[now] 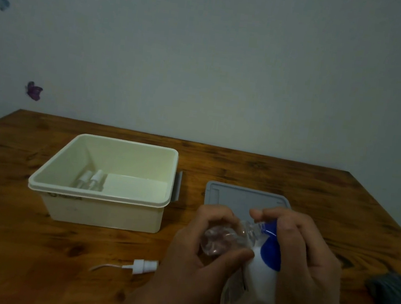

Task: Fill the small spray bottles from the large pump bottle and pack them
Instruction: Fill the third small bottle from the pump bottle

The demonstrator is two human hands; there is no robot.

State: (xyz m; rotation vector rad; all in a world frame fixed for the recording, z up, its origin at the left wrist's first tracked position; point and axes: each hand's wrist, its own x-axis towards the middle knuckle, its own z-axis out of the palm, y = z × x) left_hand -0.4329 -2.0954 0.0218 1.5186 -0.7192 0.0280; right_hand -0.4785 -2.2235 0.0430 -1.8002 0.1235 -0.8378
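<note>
My left hand (197, 255) grips a small clear spray bottle (224, 238) with its cap off, tilted toward the pump. My right hand (307, 261) curls over the blue pump head (270, 246) of the large white pump bottle (250, 292), whose nozzle meets the small bottle's mouth. A white spray cap with its dip tube (135, 265) lies on the wooden table (30, 257) to the left of my hands. Two small capped spray bottles (91, 180) lie inside the cream box (101, 210).
The grey box lid (234, 196) lies flat behind my hands, right of the cream box. A dark cloth (393, 299) shows at the right edge. The wall stands right behind the table's far edge.
</note>
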